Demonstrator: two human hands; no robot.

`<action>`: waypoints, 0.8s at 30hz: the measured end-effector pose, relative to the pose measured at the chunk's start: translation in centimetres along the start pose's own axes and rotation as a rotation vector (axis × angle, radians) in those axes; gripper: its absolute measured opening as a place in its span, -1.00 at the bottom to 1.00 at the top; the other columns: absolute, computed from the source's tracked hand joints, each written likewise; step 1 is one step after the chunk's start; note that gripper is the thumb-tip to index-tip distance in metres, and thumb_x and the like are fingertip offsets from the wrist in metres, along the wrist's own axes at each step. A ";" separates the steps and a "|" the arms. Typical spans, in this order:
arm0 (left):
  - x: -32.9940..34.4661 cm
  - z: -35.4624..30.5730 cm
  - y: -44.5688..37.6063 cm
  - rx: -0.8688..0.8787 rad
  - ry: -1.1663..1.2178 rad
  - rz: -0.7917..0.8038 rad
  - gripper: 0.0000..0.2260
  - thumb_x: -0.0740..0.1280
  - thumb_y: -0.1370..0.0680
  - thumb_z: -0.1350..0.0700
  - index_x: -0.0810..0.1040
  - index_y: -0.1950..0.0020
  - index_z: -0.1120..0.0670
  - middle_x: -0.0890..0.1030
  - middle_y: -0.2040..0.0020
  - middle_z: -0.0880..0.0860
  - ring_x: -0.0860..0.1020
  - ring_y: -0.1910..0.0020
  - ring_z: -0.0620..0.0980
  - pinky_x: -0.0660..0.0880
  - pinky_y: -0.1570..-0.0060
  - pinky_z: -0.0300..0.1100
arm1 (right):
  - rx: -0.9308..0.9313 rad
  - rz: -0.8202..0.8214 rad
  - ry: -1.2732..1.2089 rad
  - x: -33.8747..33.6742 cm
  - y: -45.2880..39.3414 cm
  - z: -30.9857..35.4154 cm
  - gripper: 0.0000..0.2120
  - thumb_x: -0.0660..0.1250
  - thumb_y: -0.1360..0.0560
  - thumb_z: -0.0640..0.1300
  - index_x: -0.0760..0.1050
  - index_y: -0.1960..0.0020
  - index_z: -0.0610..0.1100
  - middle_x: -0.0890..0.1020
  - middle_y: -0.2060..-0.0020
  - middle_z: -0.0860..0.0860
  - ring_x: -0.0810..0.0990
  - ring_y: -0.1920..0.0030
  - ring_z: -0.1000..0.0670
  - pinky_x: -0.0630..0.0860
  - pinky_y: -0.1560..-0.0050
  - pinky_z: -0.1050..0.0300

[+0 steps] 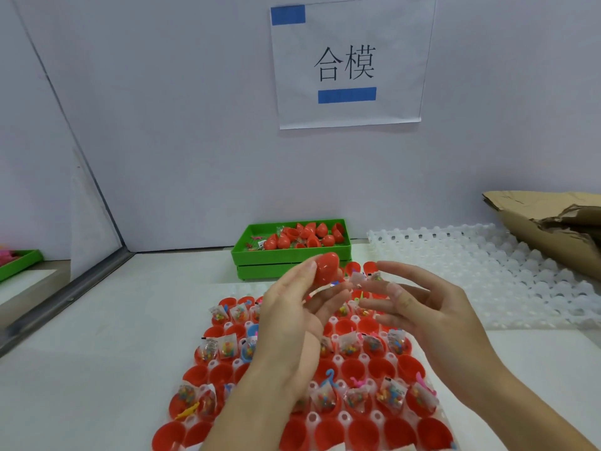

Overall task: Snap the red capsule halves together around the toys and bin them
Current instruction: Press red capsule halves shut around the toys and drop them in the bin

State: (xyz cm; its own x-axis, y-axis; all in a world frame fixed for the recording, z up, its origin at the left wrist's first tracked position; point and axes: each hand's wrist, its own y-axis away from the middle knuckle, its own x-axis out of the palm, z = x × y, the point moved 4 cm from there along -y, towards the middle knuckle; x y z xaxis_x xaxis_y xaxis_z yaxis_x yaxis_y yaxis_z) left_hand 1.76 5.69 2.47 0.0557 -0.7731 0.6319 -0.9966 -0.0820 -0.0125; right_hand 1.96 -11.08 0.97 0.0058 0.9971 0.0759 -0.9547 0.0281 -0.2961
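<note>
Near, a tray (437, 428) on the white bench (97, 369) holds rows of red cups (400, 432), many with little toy bags (392, 393) inside. Above it, the left hand (292, 320) pinches a closed red capsule (326, 267) at its fingertips, thumb on the left side. The right hand (432, 307) is loose, fingers spread, holding nothing, just beside the capsule.

The capsule looks light, hard and smooth, so it could slip. I think it is best held around its fat middle, not the pointy tip. It probably pops open if squeezed at the join.

Farther back sits a green bin (292, 255) with more red capsules (305, 237). To the far right lie a clear tray (507, 271) and torn cardboard (546, 219).
</note>
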 end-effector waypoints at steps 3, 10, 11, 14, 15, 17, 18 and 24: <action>-0.4 0.0 -0.1 -0.091 0.168 -0.045 -0.74 0.29 -0.61 0.14 0.58 -0.13 0.34 0.67 0.11 0.27 0.69 0.19 0.09 0.62 0.28 -0.19 | 0.014 -0.011 0.006 -0.2 -0.1 -0.2 -0.76 0.32 -0.56 -0.14 0.60 -0.20 0.00 0.75 0.04 0.01 0.74 0.05 -0.06 0.59 0.00 -0.05; -1.5 -0.3 -0.6 -0.081 0.247 -0.131 -0.74 0.34 -0.58 0.19 0.56 -0.18 0.35 0.66 0.09 0.25 0.69 0.18 0.08 0.62 0.28 -0.21 | 0.029 -0.023 0.034 -0.6 -0.2 -0.5 -0.78 0.28 -0.59 -0.19 0.61 -0.17 -0.01 0.75 0.06 0.01 0.74 0.07 -0.05 0.59 0.05 0.01; -1.7 -0.4 -0.8 -0.069 0.243 -0.140 -0.75 0.35 -0.57 0.21 0.56 -0.17 0.34 0.66 0.07 0.25 0.69 0.19 0.07 0.62 0.28 -0.22 | 0.029 -0.022 0.036 -0.5 -0.2 -0.5 -0.78 0.29 -0.59 -0.19 0.61 -0.16 -0.01 0.75 0.06 0.02 0.74 0.07 -0.05 0.59 0.06 0.02; -2.2 -0.8 -1.1 -0.019 0.197 -0.174 -0.78 0.37 -0.54 0.27 0.57 -0.17 0.32 0.64 -0.02 0.23 0.70 0.20 0.04 0.62 0.25 -0.23 | 0.024 -0.018 0.040 -0.6 -0.3 -0.5 -0.79 0.30 -0.57 -0.18 0.62 -0.14 -0.01 0.75 0.08 0.03 0.74 0.09 -0.03 0.58 0.09 0.05; -2.4 -0.9 -1.2 0.002 0.164 -0.183 -0.78 0.37 -0.53 0.28 0.57 -0.16 0.31 0.63 -0.04 0.22 0.70 0.18 0.04 0.61 0.24 -0.23 | 0.021 -0.018 0.044 -0.6 -0.3 -0.5 -0.79 0.30 -0.57 -0.18 0.62 -0.14 0.00 0.75 0.08 0.03 0.74 0.09 -0.02 0.58 0.09 0.06; -2.6 -1.2 -1.3 0.042 0.073 -0.175 -0.82 0.37 -0.54 0.28 0.57 -0.13 0.28 0.62 -0.05 0.21 0.70 0.16 0.04 0.61 0.21 -0.24 | 0.011 -0.023 0.057 -0.6 -0.2 -0.5 -0.79 0.29 -0.59 -0.21 0.63 -0.12 0.00 0.76 0.10 0.02 0.74 0.09 -0.02 0.58 0.09 0.06; -2.6 -1.3 -1.4 0.056 0.016 -0.158 -0.84 0.37 -0.54 0.27 0.58 -0.11 0.27 0.63 -0.03 0.21 0.70 0.15 0.04 0.61 0.19 -0.24 | 0.005 -0.021 0.070 -0.5 -0.3 -0.5 -0.78 0.29 -0.59 -0.23 0.64 -0.10 0.01 0.75 0.11 0.01 0.74 0.10 -0.01 0.59 0.11 0.08; -0.6 -2.2 -2.8 0.127 -0.362 -0.029 -0.89 0.36 -0.59 0.18 0.63 -0.05 0.19 0.72 0.17 0.12 0.69 0.19 0.06 0.63 0.14 -0.17 | -0.103 0.198 0.318 3.1 -2.8 1.2 -0.62 0.45 -0.50 -0.16 0.54 -0.23 0.19 0.66 -0.01 0.19 0.68 0.00 0.14 0.63 0.04 0.20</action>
State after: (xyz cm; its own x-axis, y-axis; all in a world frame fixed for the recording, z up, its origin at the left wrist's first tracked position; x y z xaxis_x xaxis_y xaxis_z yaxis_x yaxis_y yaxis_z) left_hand 4.36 7.78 3.86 0.1242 -0.9396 0.3189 -0.9800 -0.1666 -0.1092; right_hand 4.31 -8.14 3.21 -0.0678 0.9557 -0.2864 -0.9117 -0.1760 -0.3712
